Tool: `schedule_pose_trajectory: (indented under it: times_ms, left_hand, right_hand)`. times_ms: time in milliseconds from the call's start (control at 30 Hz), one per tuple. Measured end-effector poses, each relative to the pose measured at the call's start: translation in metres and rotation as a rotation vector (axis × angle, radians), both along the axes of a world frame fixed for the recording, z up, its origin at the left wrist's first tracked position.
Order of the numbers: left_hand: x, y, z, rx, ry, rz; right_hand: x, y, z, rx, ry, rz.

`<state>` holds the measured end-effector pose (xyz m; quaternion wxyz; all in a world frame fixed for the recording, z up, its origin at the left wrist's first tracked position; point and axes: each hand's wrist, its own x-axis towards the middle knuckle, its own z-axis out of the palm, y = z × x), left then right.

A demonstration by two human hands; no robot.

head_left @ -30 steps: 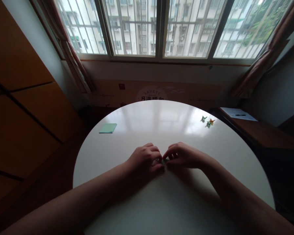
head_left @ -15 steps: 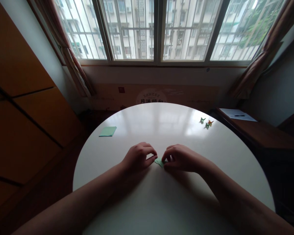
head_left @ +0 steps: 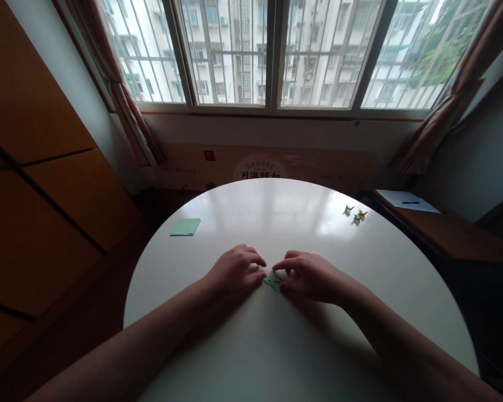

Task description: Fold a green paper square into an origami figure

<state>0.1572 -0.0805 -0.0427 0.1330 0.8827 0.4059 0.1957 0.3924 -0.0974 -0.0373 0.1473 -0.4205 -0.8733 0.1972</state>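
A small piece of folded green paper (head_left: 272, 281) lies on the white round table (head_left: 251, 346) between my hands, with fold lines across it. My left hand (head_left: 238, 269) is at its left corner; thumb and index finger are apart, the thumb tip right by the paper. On the other side, my right hand (head_left: 308, 273) has the paper's right part between thumb and index finger, the index finger at the upper edge. The curled fingers behind are partly hidden.
A stack of square green paper (head_left: 185, 226) lies at the table's far left. Several small folded paper birds, green ones (head_left: 356, 220) and an orange one (head_left: 362, 215), stand at the far right. Beyond the edge, a brown side surface (head_left: 456, 229) carries a white sheet (head_left: 406, 201) with a pen (head_left: 411, 202).
My hands have drawn apart from around the paper, uncovering more of it. The left thumb and index finger have parted, and the right index finger has shifted toward the paper's upper edge.
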Motion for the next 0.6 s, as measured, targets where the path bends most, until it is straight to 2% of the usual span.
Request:
schedule_pose_trajectory:
  times_ms: [167,333,500,600]
  left_hand:
    - [-0.002,0.001,0.005,-0.012,-0.050,0.054]
    - [-0.002,0.003,0.004,-0.024,-0.133,0.061]
    - [-0.002,0.003,0.001,-0.003,-0.279,0.089]
    - [-0.002,0.000,0.004,0.057,-0.391,0.112]
  right_hand:
    - [-0.001,0.000,-0.003,-0.023,0.038,-0.011]
    - [-0.006,0.001,-0.010,-0.095,0.192,-0.044]
    - [-0.010,0.005,-0.014,-0.345,0.438,-0.051]
    - [-0.010,0.008,-0.012,-0.432,0.534,-0.085]
